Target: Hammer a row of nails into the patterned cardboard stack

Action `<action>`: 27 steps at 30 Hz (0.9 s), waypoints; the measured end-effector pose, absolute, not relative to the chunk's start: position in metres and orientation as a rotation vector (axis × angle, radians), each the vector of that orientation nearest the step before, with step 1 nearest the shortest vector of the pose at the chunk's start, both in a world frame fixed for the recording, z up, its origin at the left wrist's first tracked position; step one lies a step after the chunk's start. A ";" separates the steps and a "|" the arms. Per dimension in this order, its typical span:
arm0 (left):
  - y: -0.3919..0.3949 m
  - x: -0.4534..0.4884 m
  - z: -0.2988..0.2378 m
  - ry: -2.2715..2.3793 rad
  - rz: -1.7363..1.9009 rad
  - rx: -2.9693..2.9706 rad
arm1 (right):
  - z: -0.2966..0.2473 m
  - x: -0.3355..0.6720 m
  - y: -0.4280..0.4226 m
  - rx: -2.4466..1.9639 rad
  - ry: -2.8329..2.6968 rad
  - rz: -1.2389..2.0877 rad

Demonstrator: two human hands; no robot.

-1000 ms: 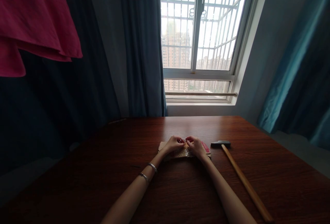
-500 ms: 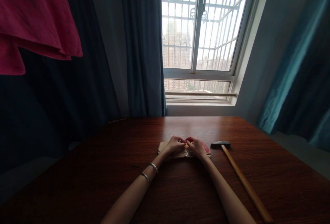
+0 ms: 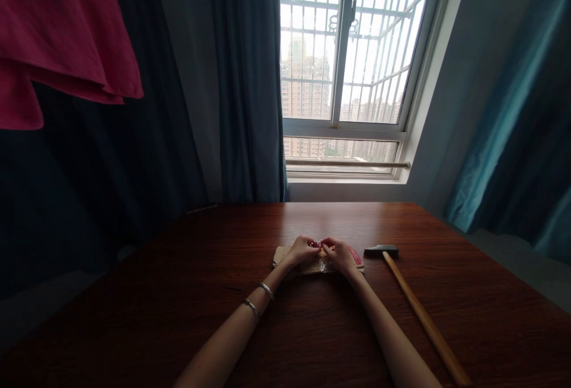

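My left hand (image 3: 303, 249) and my right hand (image 3: 336, 252) meet at the fingertips near the middle of the table. Between their pinched fingers is a small shiny piece (image 3: 317, 244), too small to name. Beneath both hands lies a flat, patterned fabric-like item (image 3: 282, 253), beige on the left and pink with dots on the right. A clear, glossy patch shows on it between the wrists, and my hands hide much of its middle. Two silver bangles circle my left forearm.
A hammer (image 3: 419, 310) with a dark head and long wooden handle lies right of my hands on the brown wooden table (image 3: 178, 310). A thin dark stick-like object (image 3: 232, 288) rests to the left. Pink cloth (image 3: 66, 31) hangs at upper left; a barred window stands behind.
Both hands stay in nearly the same place, with only a slight shift of the fingers around the small shiny piece.
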State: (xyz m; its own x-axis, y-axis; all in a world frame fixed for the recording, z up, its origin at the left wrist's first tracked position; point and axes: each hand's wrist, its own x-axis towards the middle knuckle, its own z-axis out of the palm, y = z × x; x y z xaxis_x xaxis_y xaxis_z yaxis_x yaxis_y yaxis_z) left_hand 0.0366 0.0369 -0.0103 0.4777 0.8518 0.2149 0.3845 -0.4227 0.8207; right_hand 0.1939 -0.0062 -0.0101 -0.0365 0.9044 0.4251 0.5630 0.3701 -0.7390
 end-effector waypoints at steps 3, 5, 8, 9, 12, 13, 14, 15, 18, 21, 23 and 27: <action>0.036 0.037 -0.009 1.035 0.806 1.999 | -0.012 0.194 -0.005 -1.309 -1.714 0.466; 0.035 0.037 -0.008 1.049 0.791 1.993 | -0.012 0.194 -0.005 -1.301 -1.713 0.468; 0.034 0.038 -0.007 1.061 0.789 1.983 | -0.012 0.195 -0.006 -1.304 -1.707 0.489; 0.034 0.038 -0.006 1.061 0.791 1.980 | -0.010 0.197 -0.007 -1.308 -1.705 0.497; 0.033 0.038 -0.006 1.061 0.799 1.977 | -0.001 0.204 -0.012 -1.303 -1.677 0.501; 0.032 0.038 -0.006 1.066 0.803 1.978 | 0.004 0.208 -0.015 -1.306 -1.659 0.495; 0.032 0.037 -0.006 1.074 0.804 1.980 | 0.008 0.214 -0.017 -1.316 -1.639 0.485; 0.032 0.037 -0.007 1.078 0.803 1.982 | 0.013 0.221 -0.020 -1.339 -1.619 0.472; 0.034 0.036 -0.010 1.065 0.805 1.979 | 0.022 0.251 -0.032 -1.504 -1.589 0.365; 0.038 0.035 -0.014 1.034 0.821 1.978 | 0.022 0.289 -0.051 -1.791 -1.631 0.133; 0.039 0.036 -0.016 1.034 0.827 1.983 | 0.017 0.312 -0.068 -2.032 -1.643 -0.006; 0.040 0.036 -0.016 1.055 0.810 1.985 | 0.007 0.336 -0.098 -2.380 -1.596 -0.102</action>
